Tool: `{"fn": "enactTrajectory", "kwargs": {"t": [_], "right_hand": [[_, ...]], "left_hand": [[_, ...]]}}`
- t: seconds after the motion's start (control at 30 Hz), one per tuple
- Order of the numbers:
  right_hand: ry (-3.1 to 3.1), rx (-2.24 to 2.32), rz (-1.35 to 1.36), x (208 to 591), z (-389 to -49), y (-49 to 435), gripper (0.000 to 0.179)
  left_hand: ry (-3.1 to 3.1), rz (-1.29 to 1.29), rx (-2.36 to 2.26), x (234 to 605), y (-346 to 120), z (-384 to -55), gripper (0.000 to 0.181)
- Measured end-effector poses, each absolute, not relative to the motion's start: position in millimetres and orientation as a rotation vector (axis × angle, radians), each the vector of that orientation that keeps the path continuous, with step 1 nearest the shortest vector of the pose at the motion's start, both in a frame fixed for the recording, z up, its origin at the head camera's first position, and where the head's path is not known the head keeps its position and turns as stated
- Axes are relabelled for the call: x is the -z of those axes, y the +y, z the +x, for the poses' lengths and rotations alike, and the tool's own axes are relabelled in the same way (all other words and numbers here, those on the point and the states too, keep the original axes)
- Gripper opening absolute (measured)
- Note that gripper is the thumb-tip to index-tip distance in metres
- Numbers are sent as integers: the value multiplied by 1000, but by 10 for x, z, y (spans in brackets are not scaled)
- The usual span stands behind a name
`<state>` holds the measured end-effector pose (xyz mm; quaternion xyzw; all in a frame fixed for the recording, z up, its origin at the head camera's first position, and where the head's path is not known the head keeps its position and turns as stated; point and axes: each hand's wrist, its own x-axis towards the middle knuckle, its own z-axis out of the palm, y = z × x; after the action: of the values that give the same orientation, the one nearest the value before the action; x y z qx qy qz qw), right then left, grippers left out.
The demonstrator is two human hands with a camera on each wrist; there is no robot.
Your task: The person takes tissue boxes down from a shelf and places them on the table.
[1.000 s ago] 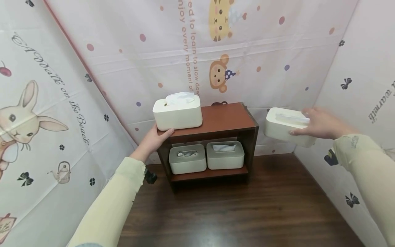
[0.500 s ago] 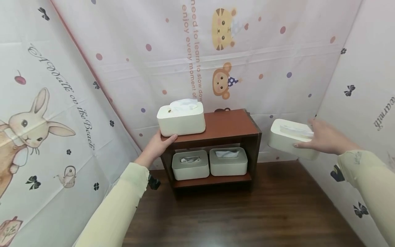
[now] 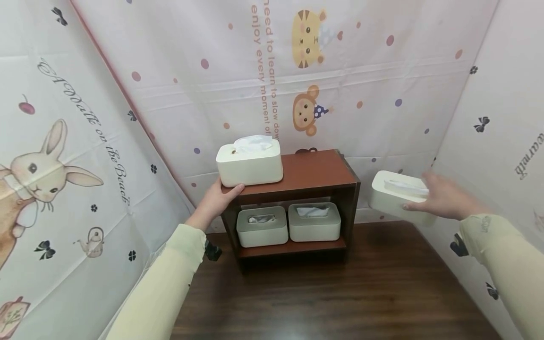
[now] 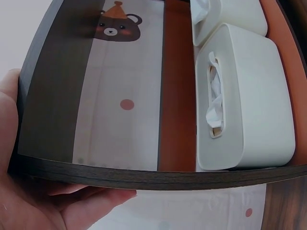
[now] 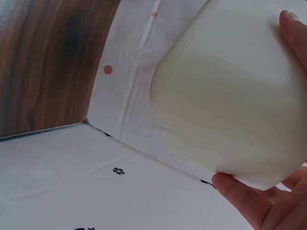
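Observation:
In the head view my left hand (image 3: 216, 198) grips the top left corner of a small brown two-level shelf (image 3: 316, 165), thumb along its front edge. Right beside that hand, a white tissue box (image 3: 250, 171) with tissue showing stands on the shelf top. Out to the right of the shelf, my right hand (image 3: 444, 196) holds another white tissue box (image 3: 384, 200) in the air, slightly tilted. The right wrist view shows fingers at both sides of this box (image 5: 230, 96). From the left wrist, fingers (image 4: 98, 203) lie along the dark side panel.
Two tissue boxes, one on the left (image 3: 262, 235) and one on the right (image 3: 314, 230), stand side by side on the lower level. Printed cloth walls (image 3: 182, 118) enclose the shelf at the back and sides. Dark wood floor (image 3: 306, 293) lies in front.
The head view has shifted, so the scene sits lower and slightly right. My right hand and its tissue box have sunk a little beside the shelf. The left hand keeps its grip.

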<state>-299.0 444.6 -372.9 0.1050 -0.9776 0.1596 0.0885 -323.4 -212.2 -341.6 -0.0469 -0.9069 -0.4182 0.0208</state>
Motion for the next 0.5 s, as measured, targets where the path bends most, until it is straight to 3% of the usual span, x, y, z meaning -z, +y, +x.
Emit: {"fn": "enactTrajectory", "kwargs": {"t": [0.5], "right_hand": [[-2892,-428,305,4260,-3032,4518,114]], "left_hand": [[-2805,-139,1302,3445,-2112,-3227,116]]}}
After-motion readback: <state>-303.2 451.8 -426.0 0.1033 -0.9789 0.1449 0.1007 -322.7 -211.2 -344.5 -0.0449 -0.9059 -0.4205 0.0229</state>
